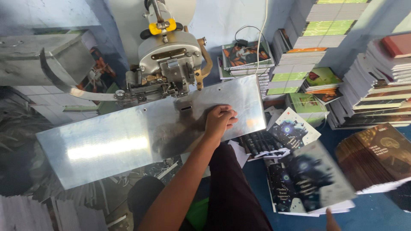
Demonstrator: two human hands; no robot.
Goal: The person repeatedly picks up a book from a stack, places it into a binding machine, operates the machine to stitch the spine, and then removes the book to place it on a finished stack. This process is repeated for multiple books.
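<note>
1. The dark booklet is hovering blurred above a fanned pile of like booklets on the blue floor, right of the person's knee.
2. The right hand is showing only a fingertip at the bottom edge, under the booklet; I cannot tell its grip.
3. The left hand is resting loosely curled, holding nothing, on the metal tabletop of the stitching machine.
4. Book stacks are running off the right edge.
</note>
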